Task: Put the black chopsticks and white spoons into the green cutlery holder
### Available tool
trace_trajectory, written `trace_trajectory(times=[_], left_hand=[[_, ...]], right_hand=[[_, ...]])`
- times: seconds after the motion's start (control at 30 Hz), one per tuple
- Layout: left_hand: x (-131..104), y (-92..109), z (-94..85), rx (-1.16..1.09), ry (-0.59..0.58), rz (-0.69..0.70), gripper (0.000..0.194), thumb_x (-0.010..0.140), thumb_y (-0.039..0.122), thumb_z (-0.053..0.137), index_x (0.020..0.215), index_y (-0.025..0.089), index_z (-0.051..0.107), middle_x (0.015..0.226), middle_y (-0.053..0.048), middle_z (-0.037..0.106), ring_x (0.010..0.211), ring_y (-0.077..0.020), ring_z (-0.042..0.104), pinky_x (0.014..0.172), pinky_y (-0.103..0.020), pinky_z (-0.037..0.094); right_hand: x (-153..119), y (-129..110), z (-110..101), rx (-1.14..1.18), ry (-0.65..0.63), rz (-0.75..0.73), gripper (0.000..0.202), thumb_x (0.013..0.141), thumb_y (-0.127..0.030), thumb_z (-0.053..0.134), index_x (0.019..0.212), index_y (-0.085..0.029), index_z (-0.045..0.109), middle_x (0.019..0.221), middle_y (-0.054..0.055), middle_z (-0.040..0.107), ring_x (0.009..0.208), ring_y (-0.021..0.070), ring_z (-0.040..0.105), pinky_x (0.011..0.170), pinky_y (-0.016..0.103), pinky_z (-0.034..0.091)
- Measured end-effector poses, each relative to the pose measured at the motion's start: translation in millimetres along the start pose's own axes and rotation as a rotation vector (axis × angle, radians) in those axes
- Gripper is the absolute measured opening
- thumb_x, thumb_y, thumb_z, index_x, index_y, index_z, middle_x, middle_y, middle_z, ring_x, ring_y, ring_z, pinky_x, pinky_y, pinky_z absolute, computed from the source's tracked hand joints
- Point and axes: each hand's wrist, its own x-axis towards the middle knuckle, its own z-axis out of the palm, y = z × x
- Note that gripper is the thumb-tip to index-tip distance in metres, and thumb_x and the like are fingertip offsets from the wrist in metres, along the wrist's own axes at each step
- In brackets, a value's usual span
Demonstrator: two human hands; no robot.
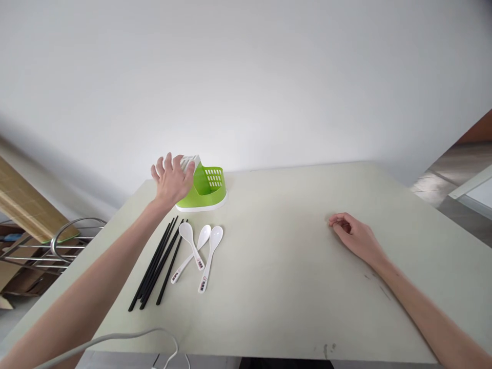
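My left hand (172, 179) is at the white slotted top (191, 162) of a green plastic cutlery holder (209, 198). Its thumb lies over that top, while the other fingers are spread to the left; the hand hides part of the holder. Several black chopsticks (158, 266) lie in a loose bundle below my left wrist. Beside them are three white spoons, one on the right (211, 251), one on the left (188, 237), and one crossing beneath (188, 262). Resting on the table at the right, my right hand (355, 236) has its fingers curled, with nothing visible in them.
The pale table (277, 266) meets a white wall (269, 82) at the back. A white cable (126, 335) runs over the near left edge. Left of the table stand a metal rack (57, 246) and a yellowish board (31, 200).
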Motion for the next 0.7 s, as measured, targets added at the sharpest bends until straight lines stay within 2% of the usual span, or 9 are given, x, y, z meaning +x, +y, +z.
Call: trace_trajectory(times=[0.13, 0.27, 0.37, 0.6, 0.7], left_hand=[[2.2, -4.0, 0.7, 0.063, -0.096, -0.009, 0.066, 0.105, 0.057, 0.023, 0.15, 0.02, 0.055, 0.166, -0.02, 0.042, 0.152, -0.0488, 0.033, 0.12, -0.078, 0.013], [2.2, 5.9, 1.1, 0.138, -0.133, 0.015, 0.064, 0.106, 0.051, 0.024, 0.154, 0.019, 0.052, 0.164, -0.021, 0.045, 0.144, -0.0455, 0.046, 0.116, -0.067, 0.034], [-0.3, 15.6, 2.9, 0.169, -0.12, 0.012, 0.063, 0.106, 0.048, 0.027, 0.155, 0.018, 0.051, 0.165, -0.02, 0.044, 0.139, -0.0457, 0.05, 0.11, -0.063, 0.042], [-7.7, 38.0, 12.8, 0.175, -0.085, 0.037, 0.059, 0.106, 0.042, 0.031, 0.153, 0.013, 0.052, 0.165, -0.023, 0.043, 0.136, -0.0464, 0.053, 0.106, -0.062, 0.046], [-8.5, 47.9, 19.3, 0.165, -0.09, 0.125, 0.058, 0.106, 0.036, 0.03, 0.153, 0.008, 0.05, 0.164, -0.027, 0.043, 0.141, -0.0462, 0.05, 0.108, -0.063, 0.044]], right_hand=[[0.3, 1.2, 0.3, 0.006, 0.0, -0.004, 0.025, 0.089, -0.04, 0.053, 0.101, -0.025, 0.069, 0.1, 0.005, 0.077, 0.073, 0.019, 0.062, 0.07, 0.032, 0.048], [0.7, 4.1, 1.0, -0.002, -0.008, -0.006, 0.025, 0.09, -0.041, 0.052, 0.103, -0.026, 0.068, 0.101, 0.005, 0.077, 0.073, 0.019, 0.062, 0.069, 0.032, 0.047], [1.0, 4.4, 1.3, -0.007, -0.009, 0.003, 0.025, 0.09, -0.04, 0.052, 0.102, -0.026, 0.068, 0.1, 0.004, 0.077, 0.073, 0.0192, 0.062, 0.07, 0.033, 0.047], [1.4, 0.1, 0.4, 0.007, -0.014, 0.033, 0.024, 0.088, -0.041, 0.051, 0.1, -0.027, 0.067, 0.1, 0.003, 0.076, 0.074, 0.0194, 0.062, 0.072, 0.034, 0.047], [1.6, 1.2, 0.1, 0.006, -0.015, 0.033, 0.023, 0.089, -0.039, 0.052, 0.101, -0.027, 0.067, 0.1, 0.002, 0.076, 0.074, 0.0187, 0.061, 0.072, 0.033, 0.047]])
